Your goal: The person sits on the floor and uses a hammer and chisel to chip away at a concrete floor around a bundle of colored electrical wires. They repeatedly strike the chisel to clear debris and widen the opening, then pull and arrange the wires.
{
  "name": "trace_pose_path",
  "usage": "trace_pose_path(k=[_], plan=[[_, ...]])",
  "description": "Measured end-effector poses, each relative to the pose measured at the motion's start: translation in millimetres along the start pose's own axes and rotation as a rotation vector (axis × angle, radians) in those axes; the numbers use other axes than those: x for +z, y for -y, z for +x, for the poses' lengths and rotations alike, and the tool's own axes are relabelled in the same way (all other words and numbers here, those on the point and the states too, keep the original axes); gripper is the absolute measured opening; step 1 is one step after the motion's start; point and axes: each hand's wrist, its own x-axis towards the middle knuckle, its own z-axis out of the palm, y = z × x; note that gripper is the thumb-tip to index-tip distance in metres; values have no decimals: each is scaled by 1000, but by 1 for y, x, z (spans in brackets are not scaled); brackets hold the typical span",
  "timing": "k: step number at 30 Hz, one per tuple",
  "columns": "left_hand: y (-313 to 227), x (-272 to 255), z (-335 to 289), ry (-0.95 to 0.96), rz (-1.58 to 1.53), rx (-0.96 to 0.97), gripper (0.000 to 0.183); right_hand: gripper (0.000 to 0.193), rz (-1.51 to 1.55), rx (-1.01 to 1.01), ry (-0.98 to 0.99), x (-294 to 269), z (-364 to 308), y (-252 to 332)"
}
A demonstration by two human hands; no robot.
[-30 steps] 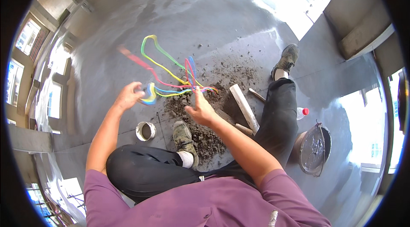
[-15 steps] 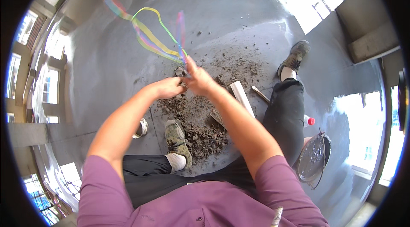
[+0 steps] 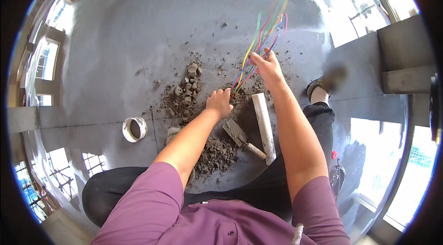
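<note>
Coloured wires (image 3: pixel 260 37) are now swung from left toward floor's (image 3: pixel 129 51) far right corner, apparently gathered closer; base is in dirt (image 3: pixel 240 101). Wires are loosely pinched by right hand's (image 3: pixel 269 69) fingers; left hand (image 3: pixel 218 103) is curled near base, grip cannot be told.

On the grey floor (image 3: pixel 108 65), 1 short white pipe ring (image 3: pixel 127 131) lies left of 1 trowel (image 3: pixel 236 132) and 1 long white pipe (image 3: pixel 264 127).
</note>
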Motion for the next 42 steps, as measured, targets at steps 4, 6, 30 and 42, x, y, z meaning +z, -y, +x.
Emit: trace_pose_path(k=[4, 6, 30, 42], plan=[[6, 33, -36, -44, 255, 157, 50, 79, -68, -86, 43, 9, 5, -4], [9, 34, -49, -50, 122, 220, 44, 78, -102, -89, 28, 7, 6, -9], [9, 26, -54, 244, -180, 383, 62, 73, -140, -11, 101, 16, -41, 1], [18, 36, -90, 197, 116, 395, 45, 45, -1223, -226, -531, 3, -159, -122]])
